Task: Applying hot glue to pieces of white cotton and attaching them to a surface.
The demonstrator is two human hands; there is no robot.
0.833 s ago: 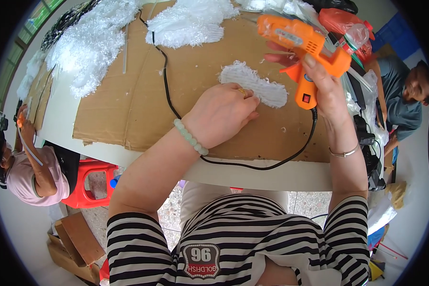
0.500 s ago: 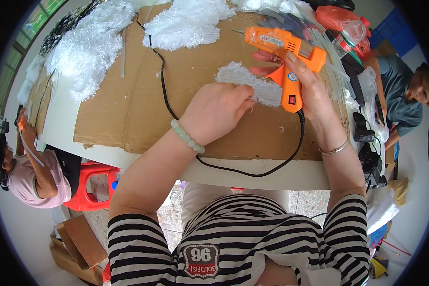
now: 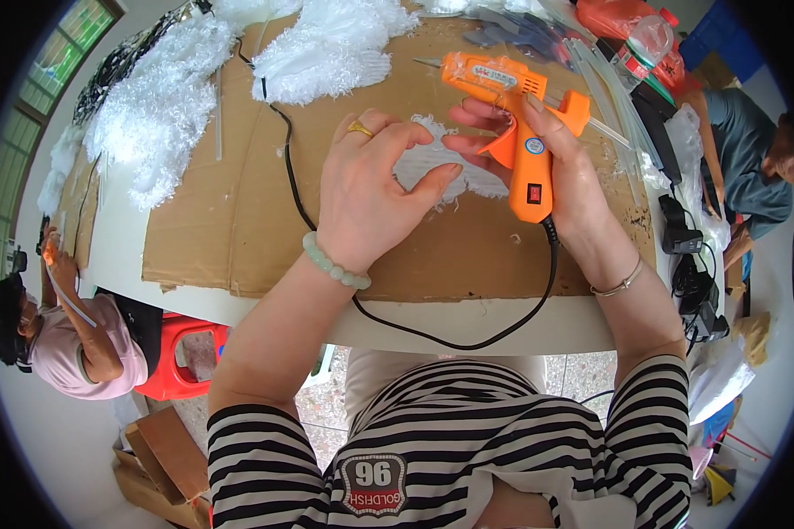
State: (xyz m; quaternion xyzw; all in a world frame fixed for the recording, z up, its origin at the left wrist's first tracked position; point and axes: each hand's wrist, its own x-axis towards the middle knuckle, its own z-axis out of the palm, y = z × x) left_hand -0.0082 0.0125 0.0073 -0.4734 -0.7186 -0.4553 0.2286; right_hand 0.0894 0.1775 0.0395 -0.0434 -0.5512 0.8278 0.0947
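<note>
My right hand (image 3: 572, 167) is wrapped round the handle of an orange hot glue gun (image 3: 531, 181), its metal nozzle aimed to the far left. A black cord trails from the handle's base. Left of it, my left hand (image 3: 370, 189) is held open, thumb and forefinger apart, with nothing visible between them. Beneath and between both hands lies a small white fringed fabric piece (image 3: 428, 166) on the cardboard sheet (image 3: 265, 203). My left hand covers part of that piece; whether it touches it I cannot tell.
Piles of white fringed material (image 3: 159, 110) lie at the far left and far middle. Clear glue sticks (image 3: 604, 93), a plastic bottle (image 3: 648, 44) and black power adapters (image 3: 679, 234) line the right side. Co-workers sit at left and right. The black cord (image 3: 441, 339) loops along the near table edge.
My left hand has opened from a curled grip over the white piece and shifted slightly left. The glue gun, still in my right hand, appears slightly further left. The view has shifted a little too.
</note>
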